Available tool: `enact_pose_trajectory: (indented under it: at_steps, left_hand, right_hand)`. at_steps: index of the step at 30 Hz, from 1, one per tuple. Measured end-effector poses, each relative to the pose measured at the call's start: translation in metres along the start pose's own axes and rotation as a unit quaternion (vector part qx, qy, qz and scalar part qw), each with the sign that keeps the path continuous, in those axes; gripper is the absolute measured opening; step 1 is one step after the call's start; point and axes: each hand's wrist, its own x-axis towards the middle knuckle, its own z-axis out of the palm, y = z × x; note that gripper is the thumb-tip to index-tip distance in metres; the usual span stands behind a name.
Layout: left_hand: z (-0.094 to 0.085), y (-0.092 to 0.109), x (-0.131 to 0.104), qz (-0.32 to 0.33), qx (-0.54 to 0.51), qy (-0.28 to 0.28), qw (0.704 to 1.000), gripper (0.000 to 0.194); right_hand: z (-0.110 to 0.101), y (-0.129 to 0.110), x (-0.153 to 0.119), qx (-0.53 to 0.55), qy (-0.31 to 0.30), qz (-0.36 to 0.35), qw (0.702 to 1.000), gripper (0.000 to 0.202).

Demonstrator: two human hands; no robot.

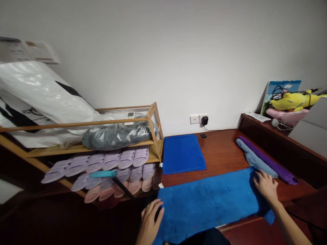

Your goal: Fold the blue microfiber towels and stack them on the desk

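The light blue cloth lies spread along the near side of the table, between my two hands. On my camera, the left hand is at its left edge, thumb parted from the bent fingers; the right hand rests at its far right corner, fingers half bent. Whether either one grips the fabric, I cannot tell. Behind it lies a dark blue folded cloth; a purple roll is beyond the right hand.
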Motion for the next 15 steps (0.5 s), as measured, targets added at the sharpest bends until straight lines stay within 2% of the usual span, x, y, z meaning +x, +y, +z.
enact_pose_trajectory:
  at_steps: [2, 3, 4, 6, 8, 9, 12, 15]
  left_hand:
    - [0.005, -0.016, 0.019, -0.117, -0.096, 0.051, 0.987, 0.036]
    - [0.007, -0.023, 0.027, -0.189, -0.152, 0.053, 0.969, 0.039]
    - [0.010, -0.030, 0.033, -0.260, -0.217, 0.037, 0.940, 0.043]
    - [0.016, -0.038, 0.038, -0.371, -0.350, -0.023, 0.860, 0.044]
    - [0.021, -0.040, 0.038, -0.408, -0.459, -0.061, 0.787, 0.037]
    - [0.023, -0.040, 0.038, -0.408, -0.497, -0.060, 0.764, 0.031]
    - [0.024, -0.038, 0.037, -0.393, -0.561, -0.036, 0.728, 0.013]
    - [0.017, -0.039, 0.042, -0.417, -0.583, -0.041, 0.696, 0.014]
  right_hand:
    - [-0.002, -0.007, 0.009, 0.031, -0.015, 0.016, 0.999, 0.051]
    - [-0.001, -0.009, 0.013, 0.055, -0.027, 0.034, 0.998, 0.050]
    - [-0.001, -0.010, 0.016, 0.080, -0.040, 0.054, 0.995, 0.049]
    - [0.002, -0.012, 0.022, 0.122, -0.056, 0.085, 0.987, 0.048]
    - [0.003, -0.011, 0.026, 0.144, -0.054, 0.095, 0.984, 0.047]
    - [0.002, -0.010, 0.029, 0.149, -0.046, 0.098, 0.983, 0.047]
    - [-0.002, -0.004, 0.037, 0.175, -0.014, 0.122, 0.977, 0.048]
    - [-0.010, 0.006, 0.047, 0.210, 0.023, 0.147, 0.966, 0.052]
